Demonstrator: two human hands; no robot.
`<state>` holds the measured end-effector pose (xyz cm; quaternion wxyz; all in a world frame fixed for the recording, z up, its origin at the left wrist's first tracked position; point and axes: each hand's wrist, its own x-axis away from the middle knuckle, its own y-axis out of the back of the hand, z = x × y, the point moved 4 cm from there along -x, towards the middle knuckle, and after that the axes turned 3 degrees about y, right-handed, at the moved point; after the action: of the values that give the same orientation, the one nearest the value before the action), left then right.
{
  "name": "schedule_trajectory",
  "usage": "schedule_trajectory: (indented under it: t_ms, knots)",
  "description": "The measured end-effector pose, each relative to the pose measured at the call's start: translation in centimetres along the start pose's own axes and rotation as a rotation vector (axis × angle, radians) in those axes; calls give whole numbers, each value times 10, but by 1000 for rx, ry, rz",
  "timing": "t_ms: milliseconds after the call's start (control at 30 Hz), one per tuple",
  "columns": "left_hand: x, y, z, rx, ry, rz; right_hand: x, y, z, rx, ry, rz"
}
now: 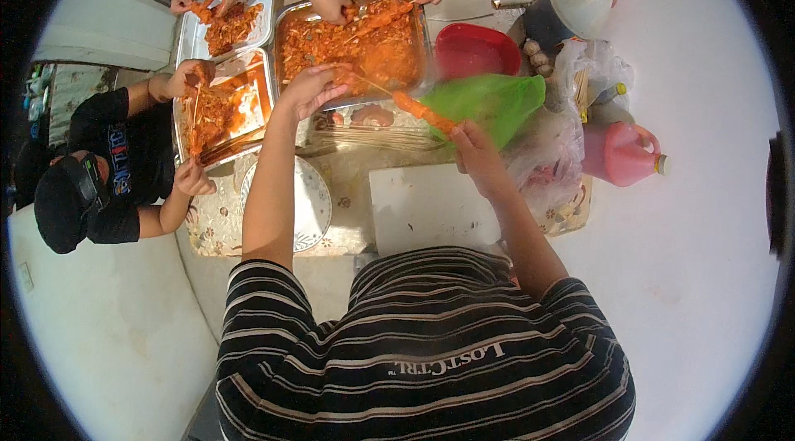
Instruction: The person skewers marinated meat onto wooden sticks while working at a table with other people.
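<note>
A bamboo skewer threaded with orange marinated meat [424,112] slants between my two hands above the table. At its meat-covered lower end, my right hand [475,149] grips it with thumb and fingers. The bare stick runs up to the sauce-stained fingertips of my left hand [313,92], which pinch its far end; those tips blend into the orange behind them. Beneath my left hand is a large metal tray [427,62] of marinated meat in red-orange sauce. A green plastic bag [490,107] lies just behind my right hand.
Bare skewers [379,140] lie below the metal tray. A white board [428,208], patterned plate [313,205], red basin [478,51] and liquid jugs [621,152] share the table. Co-workers' hands [195,179] handle skewers over trays at left and the far side.
</note>
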<state>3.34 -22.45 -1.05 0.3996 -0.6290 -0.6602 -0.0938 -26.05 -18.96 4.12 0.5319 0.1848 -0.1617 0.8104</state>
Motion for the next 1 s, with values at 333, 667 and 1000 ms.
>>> schedule_trajectory:
  t_ms: [333,667,1000]
  knots:
    - [7,-8,9,-10,-22,-6,-6,-15,-20,-90,-4,52]
    - [7,-20,11,-108,-88,-86,-5,-9,-16,93,80,-25]
    - [-5,-14,21,-428,-151,-203,-10,-6,-18,325,169,-94]
